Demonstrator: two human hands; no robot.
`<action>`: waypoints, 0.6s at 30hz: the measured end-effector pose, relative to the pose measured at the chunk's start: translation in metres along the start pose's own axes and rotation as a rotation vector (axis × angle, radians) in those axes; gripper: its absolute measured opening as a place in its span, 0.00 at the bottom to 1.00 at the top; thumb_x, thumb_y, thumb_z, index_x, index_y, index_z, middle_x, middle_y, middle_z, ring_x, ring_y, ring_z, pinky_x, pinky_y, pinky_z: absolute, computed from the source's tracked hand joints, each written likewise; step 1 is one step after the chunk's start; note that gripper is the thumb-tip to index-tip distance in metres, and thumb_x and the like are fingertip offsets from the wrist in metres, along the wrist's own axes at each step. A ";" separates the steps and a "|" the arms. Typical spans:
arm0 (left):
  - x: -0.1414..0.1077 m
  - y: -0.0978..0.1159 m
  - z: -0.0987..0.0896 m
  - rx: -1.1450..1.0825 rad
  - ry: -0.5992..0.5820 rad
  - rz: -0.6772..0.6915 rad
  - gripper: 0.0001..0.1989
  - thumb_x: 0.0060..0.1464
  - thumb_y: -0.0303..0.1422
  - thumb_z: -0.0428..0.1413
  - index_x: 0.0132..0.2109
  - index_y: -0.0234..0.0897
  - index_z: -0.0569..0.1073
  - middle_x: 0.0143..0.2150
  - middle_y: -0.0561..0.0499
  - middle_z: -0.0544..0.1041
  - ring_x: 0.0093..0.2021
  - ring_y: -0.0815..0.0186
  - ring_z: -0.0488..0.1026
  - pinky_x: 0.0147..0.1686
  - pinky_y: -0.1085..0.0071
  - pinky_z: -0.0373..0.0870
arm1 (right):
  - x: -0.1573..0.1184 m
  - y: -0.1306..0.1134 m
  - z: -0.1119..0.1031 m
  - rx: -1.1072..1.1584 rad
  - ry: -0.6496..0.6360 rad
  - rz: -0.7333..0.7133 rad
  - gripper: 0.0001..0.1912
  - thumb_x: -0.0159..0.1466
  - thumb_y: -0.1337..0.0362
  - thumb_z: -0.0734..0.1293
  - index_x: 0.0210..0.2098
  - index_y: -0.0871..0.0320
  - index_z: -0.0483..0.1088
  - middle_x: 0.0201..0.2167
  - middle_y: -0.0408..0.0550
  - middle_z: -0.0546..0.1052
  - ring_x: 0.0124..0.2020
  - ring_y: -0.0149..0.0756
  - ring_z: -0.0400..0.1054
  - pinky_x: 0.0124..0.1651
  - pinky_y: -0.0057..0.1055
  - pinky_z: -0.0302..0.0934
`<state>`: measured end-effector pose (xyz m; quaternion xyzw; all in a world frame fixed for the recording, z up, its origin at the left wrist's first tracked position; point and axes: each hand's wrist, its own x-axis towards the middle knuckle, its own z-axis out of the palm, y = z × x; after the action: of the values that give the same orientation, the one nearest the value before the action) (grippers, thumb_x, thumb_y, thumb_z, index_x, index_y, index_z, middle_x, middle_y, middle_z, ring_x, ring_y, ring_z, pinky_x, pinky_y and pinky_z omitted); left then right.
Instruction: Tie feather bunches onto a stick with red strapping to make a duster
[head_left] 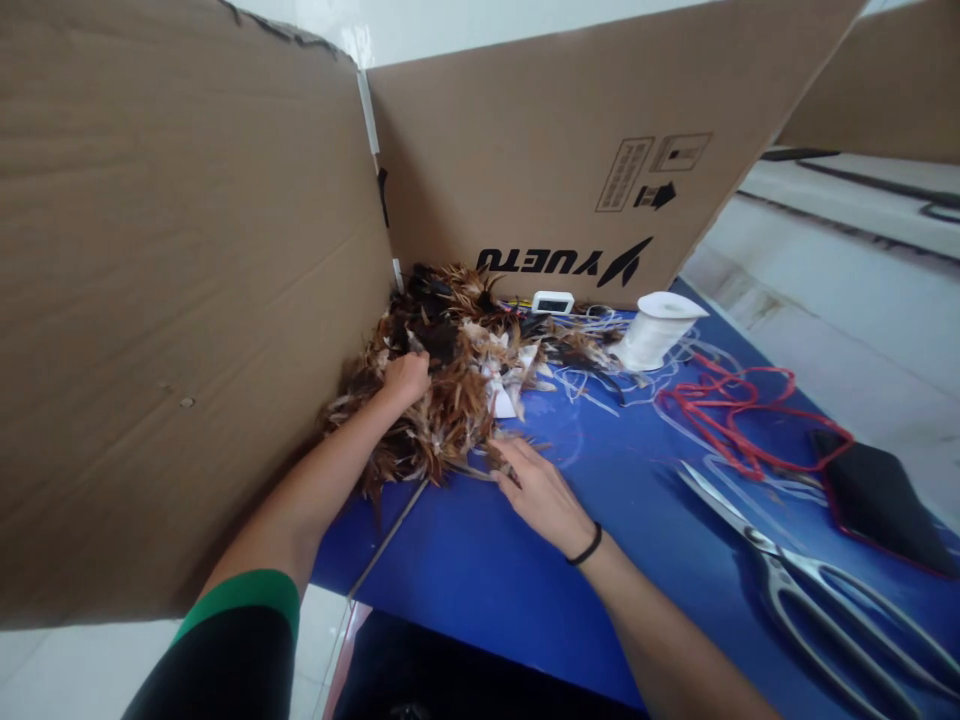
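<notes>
While right hand (551, 500) touches its edge, feather pile (451, 420) surrounds left hand (407, 378).

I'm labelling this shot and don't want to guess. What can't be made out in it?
All in the head view:
Left hand: fingertips hidden among the feathers, so its grip is unclear.
Scissors: handle ends cut off by the right and bottom edges.
White gadget: screen too small and dark to read.
Back cardboard: fine print too small and blurred to read.
</notes>
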<state>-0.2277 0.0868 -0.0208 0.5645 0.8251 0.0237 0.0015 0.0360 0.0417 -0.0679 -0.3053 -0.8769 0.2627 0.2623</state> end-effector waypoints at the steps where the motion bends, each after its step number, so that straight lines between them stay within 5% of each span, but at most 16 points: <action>1: -0.002 0.003 -0.002 0.003 -0.008 0.022 0.21 0.57 0.42 0.52 0.53 0.35 0.72 0.49 0.36 0.77 0.51 0.49 0.74 0.50 0.57 0.66 | 0.000 0.000 0.001 -0.018 0.000 -0.012 0.20 0.63 0.70 0.61 0.54 0.57 0.68 0.48 0.56 0.73 0.51 0.45 0.70 0.55 0.46 0.66; 5: 0.007 -0.002 -0.020 -0.078 0.104 0.025 0.32 0.56 0.57 0.43 0.49 0.37 0.76 0.50 0.38 0.76 0.52 0.48 0.72 0.53 0.54 0.63 | -0.002 0.003 0.004 -0.060 0.017 -0.053 0.18 0.63 0.69 0.60 0.52 0.57 0.69 0.49 0.56 0.74 0.51 0.45 0.71 0.55 0.47 0.67; 9: 0.046 -0.028 -0.035 -0.252 0.331 -0.215 0.30 0.65 0.42 0.32 0.49 0.33 0.75 0.53 0.36 0.74 0.56 0.53 0.69 0.55 0.59 0.62 | -0.001 0.007 0.005 -0.091 0.020 -0.068 0.17 0.64 0.69 0.60 0.52 0.57 0.69 0.48 0.55 0.75 0.51 0.45 0.71 0.55 0.46 0.67; 14: 0.097 -0.049 -0.020 -0.318 0.187 -0.389 0.19 0.59 0.31 0.49 0.54 0.25 0.70 0.53 0.29 0.73 0.52 0.53 0.73 0.49 0.62 0.66 | -0.001 0.009 0.005 -0.133 0.018 -0.080 0.17 0.65 0.69 0.60 0.51 0.59 0.70 0.49 0.56 0.75 0.51 0.46 0.71 0.55 0.46 0.68; 18: 0.122 -0.041 0.002 -0.337 0.097 -0.442 0.31 0.52 0.36 0.60 0.59 0.22 0.64 0.56 0.23 0.69 0.55 0.47 0.71 0.49 0.59 0.67 | 0.000 0.010 0.005 -0.166 0.016 -0.084 0.17 0.64 0.70 0.60 0.51 0.58 0.70 0.50 0.56 0.75 0.52 0.47 0.70 0.56 0.47 0.67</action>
<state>-0.3105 0.1858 -0.0218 0.3607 0.9118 0.1867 0.0613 0.0370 0.0469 -0.0782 -0.2913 -0.9055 0.1753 0.2540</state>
